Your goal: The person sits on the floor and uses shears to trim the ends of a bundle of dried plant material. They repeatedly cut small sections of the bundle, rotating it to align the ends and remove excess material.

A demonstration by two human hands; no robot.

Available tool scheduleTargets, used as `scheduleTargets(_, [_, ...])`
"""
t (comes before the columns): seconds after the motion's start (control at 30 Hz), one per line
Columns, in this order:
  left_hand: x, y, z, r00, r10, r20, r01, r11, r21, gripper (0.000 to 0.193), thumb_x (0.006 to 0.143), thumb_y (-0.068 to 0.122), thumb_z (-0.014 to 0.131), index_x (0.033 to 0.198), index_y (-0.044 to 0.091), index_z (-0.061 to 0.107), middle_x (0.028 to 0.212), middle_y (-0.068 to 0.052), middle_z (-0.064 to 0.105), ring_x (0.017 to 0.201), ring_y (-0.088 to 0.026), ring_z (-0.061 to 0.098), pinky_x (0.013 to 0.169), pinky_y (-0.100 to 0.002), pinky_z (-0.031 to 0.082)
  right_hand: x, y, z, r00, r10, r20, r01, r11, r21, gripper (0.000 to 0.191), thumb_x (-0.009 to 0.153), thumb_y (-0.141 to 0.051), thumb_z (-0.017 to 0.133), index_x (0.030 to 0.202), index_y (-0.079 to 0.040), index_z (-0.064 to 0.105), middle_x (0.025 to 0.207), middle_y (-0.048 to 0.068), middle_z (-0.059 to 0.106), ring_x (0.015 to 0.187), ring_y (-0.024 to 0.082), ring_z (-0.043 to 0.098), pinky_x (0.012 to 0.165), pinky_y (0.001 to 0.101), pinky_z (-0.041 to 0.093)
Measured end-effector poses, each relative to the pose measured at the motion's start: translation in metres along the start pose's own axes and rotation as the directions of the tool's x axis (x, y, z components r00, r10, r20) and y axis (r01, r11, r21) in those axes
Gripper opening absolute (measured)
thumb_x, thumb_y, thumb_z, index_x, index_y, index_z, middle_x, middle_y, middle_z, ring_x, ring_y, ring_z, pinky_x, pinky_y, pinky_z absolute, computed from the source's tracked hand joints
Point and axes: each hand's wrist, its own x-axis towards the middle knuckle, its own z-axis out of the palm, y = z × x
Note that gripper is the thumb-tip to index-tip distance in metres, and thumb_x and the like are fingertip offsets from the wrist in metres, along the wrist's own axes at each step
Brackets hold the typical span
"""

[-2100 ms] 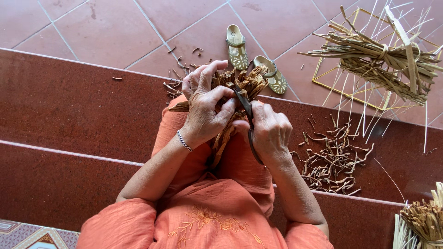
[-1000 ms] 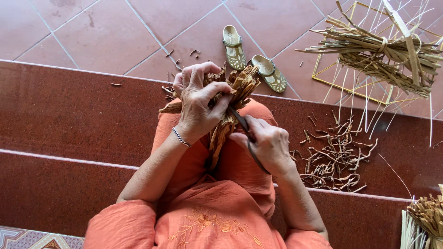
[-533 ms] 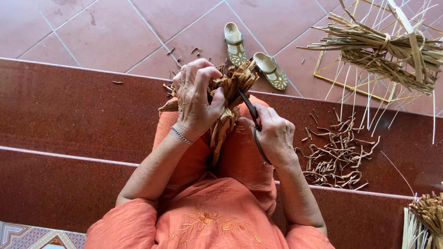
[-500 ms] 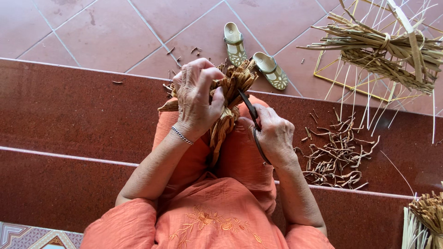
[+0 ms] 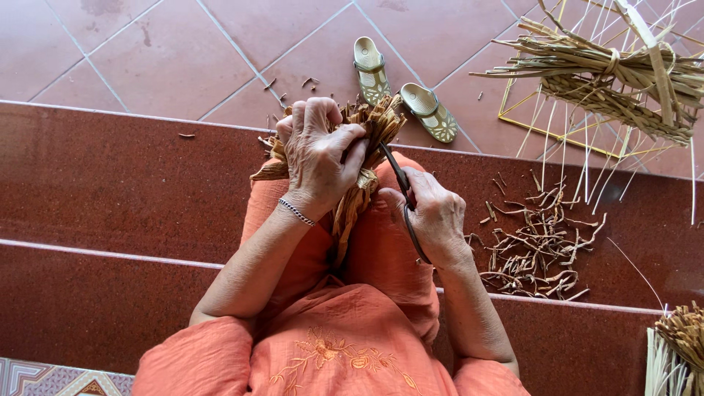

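Item: left hand (image 5: pixel 317 163) clenches straw bundle (image 5: pixel 367 147); right hand (image 5: pixel 434 218) grips scissors (image 5: pixel 402 192) — I judge blades could nick those fingers.

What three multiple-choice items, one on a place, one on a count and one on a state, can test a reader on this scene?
1. Where does the pile of cut scraps lie?
A. on the step beside the right hand
B. on the lap
C. inside a sandal

2. How many sandals stand on the tiled floor?
A. one
B. two
C. four

3. What is the left hand doing?
A. resting open
B. gripping the dried leaf bundle
C. holding the scissors

Answers: 1 A, scraps lie right of that hand; 2 B, a pair shows; 3 B, its fingers wrap the bundle.
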Motion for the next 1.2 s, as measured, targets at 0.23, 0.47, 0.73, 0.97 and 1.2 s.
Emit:
scheduleTargets(0.23, [-0.005, -0.007, 0.002, 0.998, -0.065, 0.023, 0.069, 0.975, -0.209, 0.014, 0.079, 0.009, 0.085, 0.090, 0.013, 0.077, 0.110, -0.003, 0.054, 0.111, -0.023, 0.047, 0.098, -0.040, 0.034, 0.003, -0.005, -0.007, 1.000, -0.021, 0.012, 0.021, 1.000, 0.005, 0.057, 0.095, -0.051, 0.069, 0.131, -0.007, 0.064, 0.089, 0.011, 0.063, 0.079, 0.030, 0.067, 0.069, 0.0428, 0.054])
scheduleTargets(0.47, [-0.005, -0.007, -0.007, 0.988, -0.062, 0.144, 0.108, 0.935, -0.339, 0.017, 0.076, 0.008, 0.087, 0.089, 0.009, 0.075, 0.120, -0.009, 0.053, 0.117, -0.027, 0.045, 0.102, -0.040, 0.039, 0.012, -0.010, -0.006, 0.989, -0.146, -0.018, 0.144, 0.985, -0.092, 0.065, 0.092, -0.051, 0.071, 0.133, -0.002, 0.060, 0.096, 0.014, 0.061, 0.089, 0.034, 0.063, 0.078, 0.0470, 0.050])
scheduleTargets(0.73, [-0.003, -0.006, -0.006, 0.987, -0.069, 0.142, 0.117, 0.923, -0.367, 0.018, 0.080, 0.012, 0.088, 0.093, 0.010, 0.075, 0.123, -0.008, 0.052, 0.119, -0.027, 0.045, 0.105, -0.039, 0.040, 0.017, -0.007, 0.000, 0.989, -0.148, -0.022, 0.145, 0.986, -0.083, 0.060, 0.098, -0.053, 0.064, 0.128, -0.001, 0.063, 0.100, 0.014, 0.070, 0.077, 0.031, 0.070, 0.067, 0.0421, 0.054])
scheduleTargets(0.97, [-0.005, -0.007, -0.003, 0.990, -0.064, 0.122, 0.101, 0.941, -0.323, 0.016, 0.078, 0.010, 0.087, 0.091, 0.009, 0.076, 0.122, -0.009, 0.052, 0.119, -0.028, 0.045, 0.103, -0.042, 0.041, 0.012, 0.009, 0.014, 0.975, -0.204, -0.087, 0.192, 0.974, -0.123, 0.059, 0.102, -0.060, 0.052, 0.118, -0.006, 0.068, 0.092, 0.008, 0.076, 0.065, 0.025, 0.070, 0.057, 0.0353, 0.054])
scheduleTargets(1.2, [-0.005, -0.005, -0.012, 0.993, -0.040, 0.109, 0.064, 0.970, -0.233, 0.014, 0.073, 0.010, 0.086, 0.079, 0.010, 0.073, 0.121, -0.009, 0.053, 0.117, -0.027, 0.045, 0.103, -0.045, 0.035, 0.004, 0.042, 0.020, 0.977, 0.123, -0.176, -0.040, 0.909, 0.414, 0.060, 0.107, -0.060, 0.040, 0.105, -0.006, 0.068, 0.059, -0.004, 0.050, 0.046, 0.007, 0.051, 0.043, 0.0307, 0.040])
